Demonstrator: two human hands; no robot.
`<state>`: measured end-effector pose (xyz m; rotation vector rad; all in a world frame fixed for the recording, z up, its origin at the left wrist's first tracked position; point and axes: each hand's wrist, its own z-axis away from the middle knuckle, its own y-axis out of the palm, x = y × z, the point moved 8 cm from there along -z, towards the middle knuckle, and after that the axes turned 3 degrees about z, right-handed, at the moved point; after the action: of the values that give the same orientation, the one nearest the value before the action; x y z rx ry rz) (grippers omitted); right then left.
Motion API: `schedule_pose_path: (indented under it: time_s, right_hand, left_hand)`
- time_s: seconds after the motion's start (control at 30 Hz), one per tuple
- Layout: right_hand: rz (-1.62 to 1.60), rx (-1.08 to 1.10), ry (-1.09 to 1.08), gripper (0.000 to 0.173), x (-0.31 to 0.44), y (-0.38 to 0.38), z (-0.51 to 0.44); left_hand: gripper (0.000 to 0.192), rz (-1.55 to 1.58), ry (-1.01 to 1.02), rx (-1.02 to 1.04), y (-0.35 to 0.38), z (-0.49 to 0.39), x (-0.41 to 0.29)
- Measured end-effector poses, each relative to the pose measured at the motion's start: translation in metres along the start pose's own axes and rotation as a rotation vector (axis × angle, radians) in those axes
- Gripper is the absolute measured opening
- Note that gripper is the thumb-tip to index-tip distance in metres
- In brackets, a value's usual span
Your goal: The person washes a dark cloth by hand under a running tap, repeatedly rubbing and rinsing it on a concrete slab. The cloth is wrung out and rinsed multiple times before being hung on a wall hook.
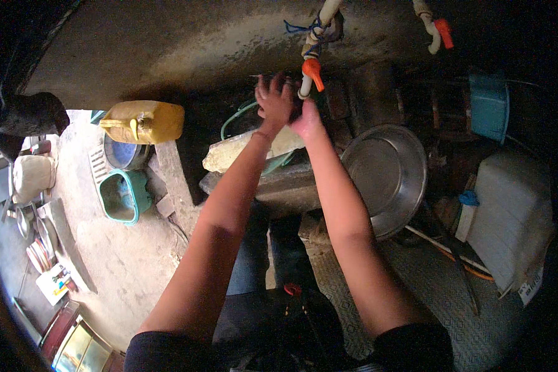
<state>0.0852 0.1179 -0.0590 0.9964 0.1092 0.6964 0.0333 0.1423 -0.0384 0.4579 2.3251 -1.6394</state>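
Both my hands are raised close together at a pipe tap with an orange handle (312, 69). My left hand (275, 103) is left of the spout, fingers spread and slightly blurred, with no object visible in it. Right under the spout is my right hand (308, 120), its palm partly turned up; its fingers are hidden or dark, so its grip does not show. Below the hands lies a pale, rough slab (228, 151) beside a green hose (232, 122). A large metal basin (376, 172) stands tilted to the right of my right forearm.
A yellow jerrycan (162, 122) lies at the left, above a teal plastic tub (142, 197). A second tap with a red handle (443, 33) is on the wall at the upper right. A blue plastic container (488, 107) and a large grey container (511, 204) stand at the right.
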Motion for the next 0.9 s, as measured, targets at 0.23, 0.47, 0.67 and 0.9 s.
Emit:
schedule_pose_path:
  time_s: [0.23, 0.47, 0.67, 0.9]
  right_hand:
    - [0.02, 0.01, -0.176, 0.034, 0.022, -0.026, -0.019]
    - [-0.048, 0.32, 0.081, 0.04, 0.007, -0.025, -0.018]
    - [0.266, -0.158, -0.247, 0.033, 0.011, -0.049, -0.038]
    - [0.861, -0.506, -0.606, 0.041, 0.109, -0.094, -0.051]
  left_hand:
    - [0.06, 0.933, -0.655, 0.09, 0.044, 0.006, 0.014]
    - [0.048, 0.694, -0.901, 0.137, -0.001, 0.015, 0.0]
    - [0.042, 0.597, -0.707, 0.038, 0.003, 0.017, 0.024]
    - [0.025, 0.597, -0.379, 0.065, -0.018, 0.008, -0.022]
